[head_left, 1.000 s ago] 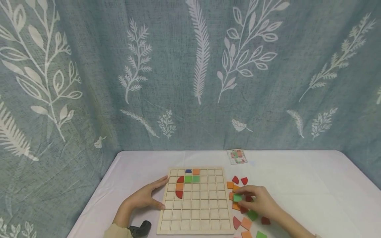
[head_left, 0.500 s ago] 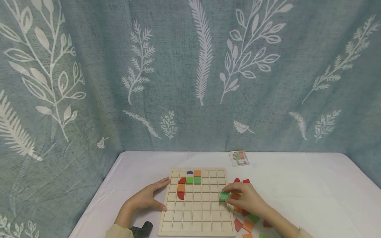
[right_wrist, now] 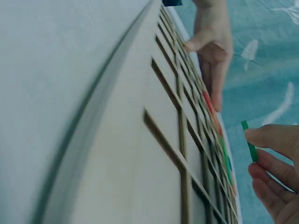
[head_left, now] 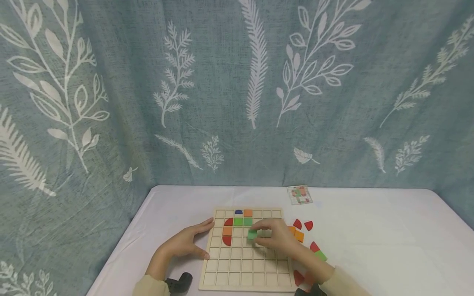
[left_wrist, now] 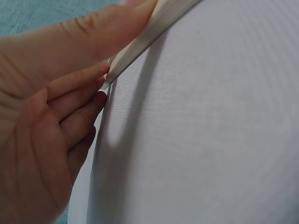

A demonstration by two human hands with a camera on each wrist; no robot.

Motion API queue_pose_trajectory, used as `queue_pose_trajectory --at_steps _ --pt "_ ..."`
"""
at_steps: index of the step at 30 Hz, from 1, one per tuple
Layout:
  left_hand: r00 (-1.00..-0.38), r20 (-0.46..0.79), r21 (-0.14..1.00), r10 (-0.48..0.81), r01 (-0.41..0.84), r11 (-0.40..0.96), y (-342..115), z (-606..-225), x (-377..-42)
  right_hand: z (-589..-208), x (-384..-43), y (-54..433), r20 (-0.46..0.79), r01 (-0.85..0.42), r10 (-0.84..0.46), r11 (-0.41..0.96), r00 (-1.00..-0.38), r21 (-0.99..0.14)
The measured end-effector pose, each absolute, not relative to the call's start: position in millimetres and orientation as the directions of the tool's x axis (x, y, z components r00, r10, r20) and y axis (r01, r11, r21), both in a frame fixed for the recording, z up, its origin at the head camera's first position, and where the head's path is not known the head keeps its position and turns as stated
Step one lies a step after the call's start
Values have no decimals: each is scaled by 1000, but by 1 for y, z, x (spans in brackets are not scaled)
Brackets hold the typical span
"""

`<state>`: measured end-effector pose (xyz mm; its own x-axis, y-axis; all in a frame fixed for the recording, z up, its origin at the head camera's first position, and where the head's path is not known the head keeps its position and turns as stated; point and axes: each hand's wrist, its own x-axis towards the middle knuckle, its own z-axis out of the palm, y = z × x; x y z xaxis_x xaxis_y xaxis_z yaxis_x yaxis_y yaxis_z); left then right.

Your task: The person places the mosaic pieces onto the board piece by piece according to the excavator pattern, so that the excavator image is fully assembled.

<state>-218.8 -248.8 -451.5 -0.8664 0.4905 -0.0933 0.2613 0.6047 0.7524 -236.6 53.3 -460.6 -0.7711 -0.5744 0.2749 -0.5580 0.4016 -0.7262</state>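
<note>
While your L hand point(head_left: 187, 241) rests against the L side of the pale wooden grid board point(head_left: 246, 288), your R hand point(head_left: 275, 235) pinches a small green tile point(head_left: 252, 234) btwn thumb & fingertips. The tile is over the board's upper-middle area, just below the darker green square point(head_left: 247, 222); the R wrist view shows it edge-on, w/ a gap btwn it & the board, so not touching. Your R fingers are bent w/ only a narrow space btwn them, filled by the tile. Your L hand holds nothing in its grasp: thumb & fingers are spread wide apart, w/ the thumb on the board's edge & fingertips farther up the same side. Seven pcs sit in the grid, upper L to middle: a blue rounded piece point(head_left: 238, 212) & an orange square point(head_left: 248, 213) in the far row; below those, a red rounded piece point(head_left: 228, 222), a bright green square point(head_left: 238, 222) & the darker green one; then, down the red piece's column, another orange square point(head_left: 227, 231) & a second red rounded piece point(head_left: 227, 241). Loose pcs point(head_left: 299, 236), i.e. red, orange & green, lie R of the board, some partly hidden by your R arm. Beyond, a patterned card point(head_left: 300, 195) lies on the white tablecloth point(head_left: 370, 230), w/ a teal leaf-print curtain point(head_left: 222, 102) behind.
</note>
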Motion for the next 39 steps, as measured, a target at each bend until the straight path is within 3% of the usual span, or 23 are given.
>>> queue_pose_trajectory --at_steps 6,16,26,30,35,39 --pt "-869 -99 758 485 250 603 -250 -454 -220 -463 -240 31 204 -546 -637 401 -744 -736" --pt "-876 -118 762 468 223 608 -248 -455 -221 -463 -242 12 219 -685 -709 479 -671 -548" --pt "-878 -107 750 466 236 618 -250 -455 -220 -460 -237 4 161 -733 -773 482 -614 -481" --pt "-877 -109 754 469 234 613 -250 -455 -220 -460 -235 7 149 -715 -789 438 -596 -545" --pt "-874 -111 758 474 234 609 -250 -456 -220 -458 -236 21 124 -547 -728 379 -674 -746" --pt "-880 -113 752 462 228 618 -250 -458 -221 -447 -236 36 134 -461 -717 282 -684 -841"
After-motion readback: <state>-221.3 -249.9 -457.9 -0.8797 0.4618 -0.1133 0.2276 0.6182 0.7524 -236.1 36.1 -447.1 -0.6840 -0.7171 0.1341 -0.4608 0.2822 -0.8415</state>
